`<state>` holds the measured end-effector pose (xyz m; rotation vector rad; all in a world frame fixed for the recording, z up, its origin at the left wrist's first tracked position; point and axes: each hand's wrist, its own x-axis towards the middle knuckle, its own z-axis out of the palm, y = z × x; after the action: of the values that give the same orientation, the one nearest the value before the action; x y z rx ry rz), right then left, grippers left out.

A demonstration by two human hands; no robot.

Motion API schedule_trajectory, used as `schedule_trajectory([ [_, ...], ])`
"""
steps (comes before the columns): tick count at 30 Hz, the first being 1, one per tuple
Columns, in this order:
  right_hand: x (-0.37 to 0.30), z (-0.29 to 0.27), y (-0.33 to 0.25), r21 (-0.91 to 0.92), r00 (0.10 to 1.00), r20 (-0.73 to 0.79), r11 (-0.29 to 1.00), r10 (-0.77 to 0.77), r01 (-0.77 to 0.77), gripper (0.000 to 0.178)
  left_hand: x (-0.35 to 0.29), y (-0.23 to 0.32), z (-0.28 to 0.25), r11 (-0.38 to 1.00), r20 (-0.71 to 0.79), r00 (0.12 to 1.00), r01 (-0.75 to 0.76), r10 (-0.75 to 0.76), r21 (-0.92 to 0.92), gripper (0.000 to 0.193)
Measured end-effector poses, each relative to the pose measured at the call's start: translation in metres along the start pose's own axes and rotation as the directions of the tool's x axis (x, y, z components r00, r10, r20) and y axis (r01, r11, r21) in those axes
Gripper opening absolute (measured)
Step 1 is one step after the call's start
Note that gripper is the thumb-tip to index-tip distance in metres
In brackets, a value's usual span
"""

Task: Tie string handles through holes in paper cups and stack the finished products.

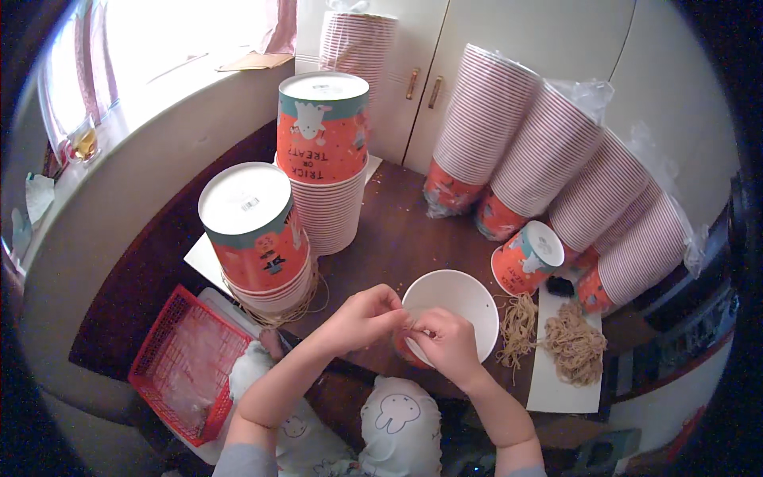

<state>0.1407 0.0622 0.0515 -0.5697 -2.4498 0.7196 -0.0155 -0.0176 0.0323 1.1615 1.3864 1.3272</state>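
Observation:
A white-lined paper bucket (pixel 459 296) with an orange outside stands tilted toward me at the table's near edge, its mouth facing up. My left hand (pixel 369 319) is closed in a pinch at the bucket's left rim. Close against it, my right hand (pixel 447 340) pinches too, over the near rim. What lies between the fingertips is too small to make out. Right of the bucket is a loose bundle of tan twine (pixel 518 330), and beside that a bigger heap of twine (pixel 574 346) rests on a white board (pixel 563 396).
Upside-down bucket stacks (pixel 245 203) (pixel 323 127) stand at the left, the nearer with twine loops hanging round it. Tall plastic-wrapped stacks (pixel 489 111) lean along the cupboard (pixel 524 36). One small orange bucket (pixel 526 258) sits upside down. A red basket (pixel 151 350) is at lower left.

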Motion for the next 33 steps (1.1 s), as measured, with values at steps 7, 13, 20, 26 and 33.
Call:
schedule_trajectory([
  [7, 0.0, -0.003, 0.009, 0.107, 0.995, 0.027, 0.99, 0.091, -0.093, 0.013, -0.006, 0.004, -0.009, 0.918, 0.093, 0.991, -0.128, 0.1, 0.376, 0.024],
  [13, 0.0, -0.006, 0.008, 0.157, 0.985, 0.092, 0.975, 0.144, -0.158, 0.016, -0.007, -0.012, 0.005, 0.716, 0.139, 0.99, -0.1, 0.005, 0.69, 0.018],
  [20, 0.0, -0.007, 0.01, 0.266, 0.974, 0.15, 0.942, 0.168, -0.204, 0.016, -0.011, 0.006, -0.002, 0.874, -0.098, 0.977, -0.121, 0.187, 0.47, 0.012],
  [26, 0.001, -0.006, 0.008, 0.307, 0.968, 0.159, 0.922, 0.193, -0.234, 0.015, -0.013, 0.006, 0.005, 0.92, -0.118, 0.958, -0.209, 0.261, 0.331, 0.014],
  [33, 0.0, -0.007, 0.008, 0.331, 0.955, 0.169, 0.898, 0.245, -0.289, 0.01, -0.014, 0.007, 0.006, 0.927, -0.075, 0.982, -0.136, 0.172, 0.349, 0.015],
])
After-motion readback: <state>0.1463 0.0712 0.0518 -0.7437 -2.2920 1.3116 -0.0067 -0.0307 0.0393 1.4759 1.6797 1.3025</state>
